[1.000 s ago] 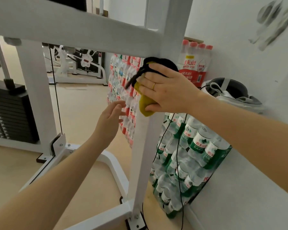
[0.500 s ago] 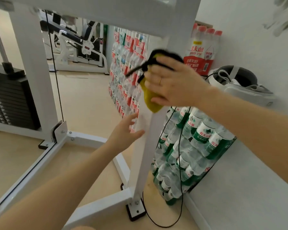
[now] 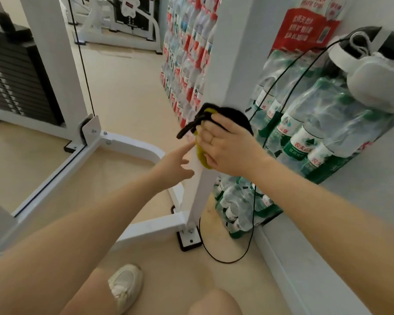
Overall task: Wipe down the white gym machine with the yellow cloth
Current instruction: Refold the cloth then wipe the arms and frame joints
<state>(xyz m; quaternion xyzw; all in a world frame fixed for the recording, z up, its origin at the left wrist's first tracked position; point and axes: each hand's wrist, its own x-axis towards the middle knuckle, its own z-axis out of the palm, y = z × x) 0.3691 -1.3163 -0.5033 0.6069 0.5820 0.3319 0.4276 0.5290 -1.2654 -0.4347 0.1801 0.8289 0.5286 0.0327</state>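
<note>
Yellow cloth (image 3: 201, 154), bunched with a black piece around it, is pressed against the white post (image 3: 223, 64) of the machine by the right hand (image 3: 228, 148). Its fingers curl over the bundle and clamp it to the post's front edge, which looks like the way to keep steady pressure while sliding along the metal. A black strap end sticks out to the left above the fingers.

The left hand (image 3: 175, 164) holds nothing; its fingers are spread and relaxed, fingertips just beside the post's left face below the cloth, probably steadying the reach or ready to brace the frame.

Judging by where the cloth sits, about midway up the visible post, the lower stretch down to the foot plate (image 3: 190, 237) is not yet covered by this pass.

Room to move: left of the post the floor (image 3: 127, 92) is open across to the base rail (image 3: 132, 144). On the right it is tight, with packs of bottles (image 3: 305, 123) stacked against the wall (image 3: 362, 201) near the post, and a black cable (image 3: 253, 214) hanging just beside it and looping on the floor by the foot plate. A downward wipe could snag that cable, so the hand would do better keeping to the front and left faces. One shoe (image 3: 125, 285) stands well back from the foot.
</note>
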